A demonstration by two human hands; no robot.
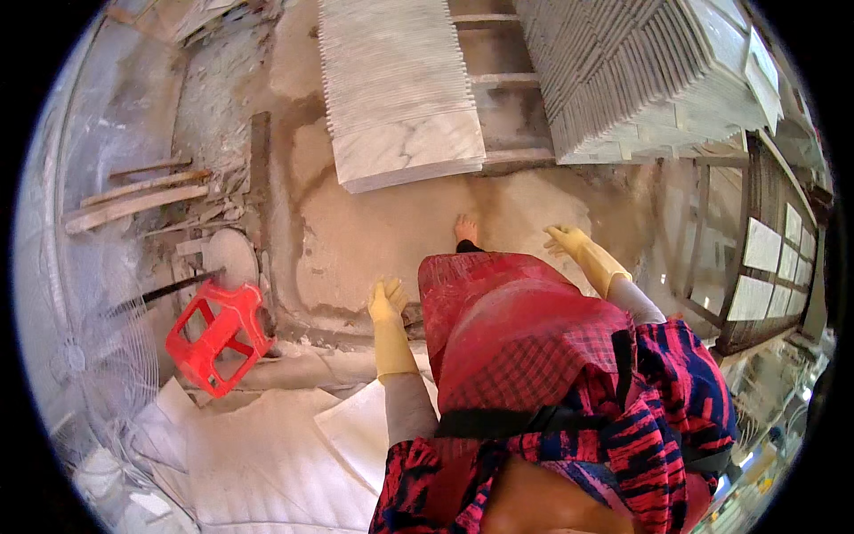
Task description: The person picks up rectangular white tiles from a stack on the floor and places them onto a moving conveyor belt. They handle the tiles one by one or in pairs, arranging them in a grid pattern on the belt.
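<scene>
Both my hands wear pale yellow rubber gloves and hold nothing that shows. My left hand (388,301) hangs at the left side of my red apron (507,311), its fingers loosely bent and apart. Out past the apron's right side is my right hand (569,242), fingers partly spread and pointing left over the wet floor (525,200). Ahead of me lies a long row of white, grey-veined marble tiles (409,133), tightly packed with their edges showing. Neither hand touches it. My bare foot (465,229) shows between the apron and that row.
A taller tile stack (640,80) stands at far right, beside a dark rack (734,329) with pale tiles (762,245). At left are a red plastic stool (218,338), a fan (80,356), wooden strips (138,200) and rubble. White sheets (258,454) lie at near left.
</scene>
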